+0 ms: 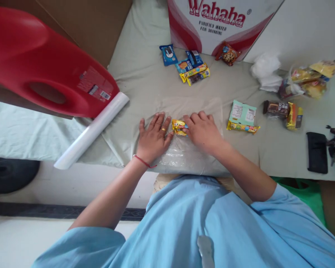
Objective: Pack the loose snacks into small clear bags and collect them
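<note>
Small yellow snack packets lie side by side on a sheet of clear plastic film, between my two hands. My left hand rests flat on the film just left of the packets, fingers spread, its thumb close to their left end. Curled over the right end of the packets is my right hand, its thumb and fingertips gripping them and hiding that end. The film spreads beneath both hands and reaches toward the table's front edge.
A roll of plastic film lies left, against a big red jug. Behind are blue snack packets and a Wahaha carton. On the right are a green packet, a chocolate-brown packet, a bag of snacks and a black phone.
</note>
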### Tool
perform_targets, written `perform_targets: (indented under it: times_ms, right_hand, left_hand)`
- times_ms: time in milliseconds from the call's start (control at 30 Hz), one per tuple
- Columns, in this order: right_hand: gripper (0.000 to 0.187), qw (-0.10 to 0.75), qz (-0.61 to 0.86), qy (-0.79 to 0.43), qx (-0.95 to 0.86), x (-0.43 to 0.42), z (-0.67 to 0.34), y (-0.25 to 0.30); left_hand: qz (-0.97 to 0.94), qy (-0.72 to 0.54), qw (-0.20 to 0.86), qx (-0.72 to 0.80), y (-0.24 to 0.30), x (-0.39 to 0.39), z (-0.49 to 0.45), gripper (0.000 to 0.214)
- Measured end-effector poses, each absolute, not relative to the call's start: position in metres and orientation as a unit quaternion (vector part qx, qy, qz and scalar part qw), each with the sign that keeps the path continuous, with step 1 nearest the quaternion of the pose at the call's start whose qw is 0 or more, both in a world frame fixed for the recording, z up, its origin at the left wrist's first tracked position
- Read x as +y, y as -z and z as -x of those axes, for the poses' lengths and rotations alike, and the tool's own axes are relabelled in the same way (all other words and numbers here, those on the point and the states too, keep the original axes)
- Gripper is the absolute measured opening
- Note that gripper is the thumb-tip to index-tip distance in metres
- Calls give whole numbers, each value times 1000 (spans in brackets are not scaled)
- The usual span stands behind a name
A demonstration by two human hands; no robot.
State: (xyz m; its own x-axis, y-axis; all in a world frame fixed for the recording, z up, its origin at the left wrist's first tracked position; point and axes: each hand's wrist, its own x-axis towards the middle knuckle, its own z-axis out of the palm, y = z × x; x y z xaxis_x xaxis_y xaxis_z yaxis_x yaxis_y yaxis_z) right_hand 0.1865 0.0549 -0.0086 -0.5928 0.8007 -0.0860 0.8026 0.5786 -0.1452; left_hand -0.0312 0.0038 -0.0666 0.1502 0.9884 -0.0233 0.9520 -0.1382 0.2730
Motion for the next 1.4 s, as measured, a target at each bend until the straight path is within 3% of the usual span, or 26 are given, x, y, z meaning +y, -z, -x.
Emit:
perform_targets:
  times_ms: [233, 1033, 1400]
  right_hand:
    - [65, 17, -385, 114, 916, 53, -194, 19]
    - [38, 50, -372, 68, 924, 78, -203, 20]
    - [42, 21, -360, 54, 931, 76, -206, -1]
  left_hand:
    - [-747, -70, 120, 651, 64, 5, 30, 65]
    - [-748, -71, 120, 649, 67, 4, 31, 65]
    - [-752, -77, 114, 644, 69, 3, 32, 64]
